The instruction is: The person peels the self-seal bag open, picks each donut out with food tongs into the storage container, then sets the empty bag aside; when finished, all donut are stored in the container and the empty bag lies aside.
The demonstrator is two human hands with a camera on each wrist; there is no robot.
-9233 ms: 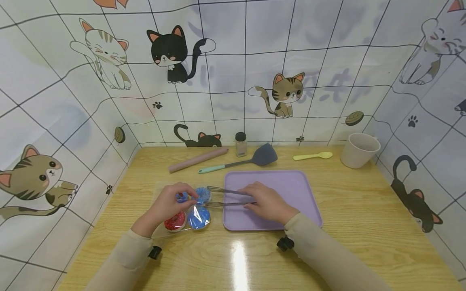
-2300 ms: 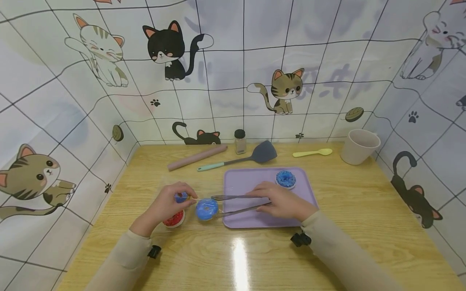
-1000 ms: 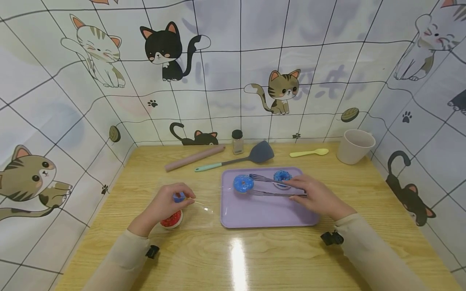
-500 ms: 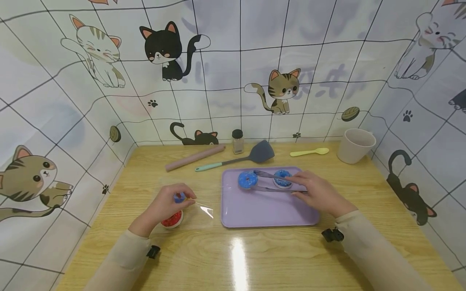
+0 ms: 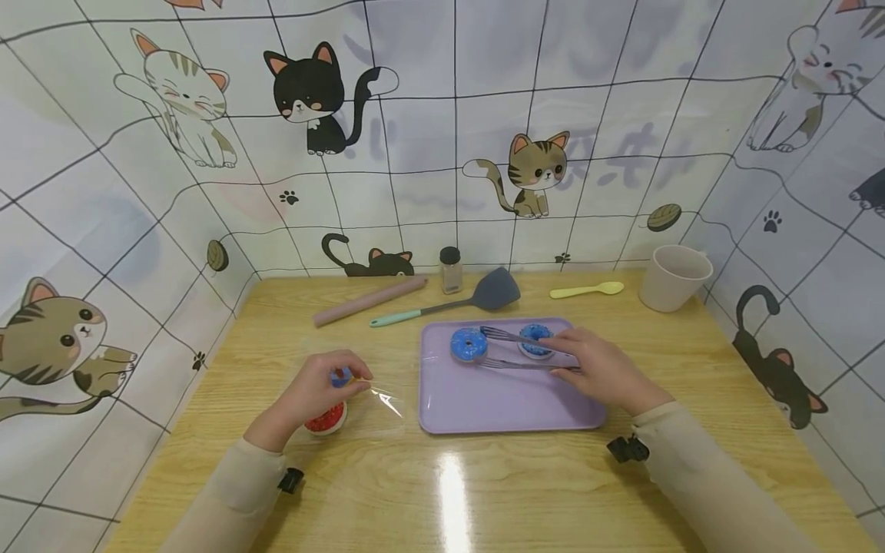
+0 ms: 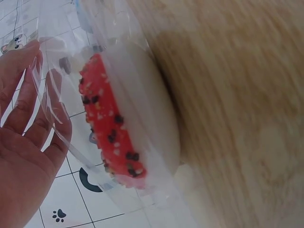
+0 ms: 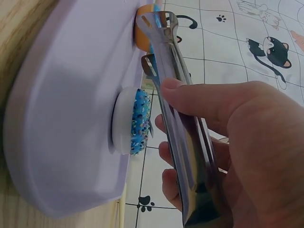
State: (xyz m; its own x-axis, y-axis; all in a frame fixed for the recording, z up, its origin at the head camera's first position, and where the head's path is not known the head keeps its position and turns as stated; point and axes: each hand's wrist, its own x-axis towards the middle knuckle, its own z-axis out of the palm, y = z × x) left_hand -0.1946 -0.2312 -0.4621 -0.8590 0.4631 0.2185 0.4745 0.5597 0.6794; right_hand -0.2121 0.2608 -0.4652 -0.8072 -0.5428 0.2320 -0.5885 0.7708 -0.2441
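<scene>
My left hand (image 5: 319, 389) pinches the lip of a clear plastic bag (image 5: 387, 407) at the table's left. Inside the bag lies a red-iced toy donut (image 5: 328, 420), large in the left wrist view with dark sprinkles on its red icing (image 6: 109, 123); a blue piece (image 5: 339, 379) shows partly behind my fingers. My right hand (image 5: 604, 374) grips metal tongs (image 7: 178, 128) over the lilac tray (image 5: 505, 403). The tong tips are at the right edge of a blue donut (image 5: 466, 346) on the tray. Beyond the tongs sits a second, sprinkled blue donut (image 7: 138, 123), partly covered in the head view.
Along the back lie a mauve rolling pin (image 5: 369, 301), a dark spatula (image 5: 496, 290) with a mint handle and a yellow spoon (image 5: 586, 290). A black-capped jar (image 5: 451, 273) stands behind the spatula. A beige cup (image 5: 674, 280) is in the back right corner, near the cat-print wall.
One blue donut came out of the bag onto the tray's back right, then the tongs carried another to its back left. Lately it shifted slightly rightward. The left hand stayed at the bag.
</scene>
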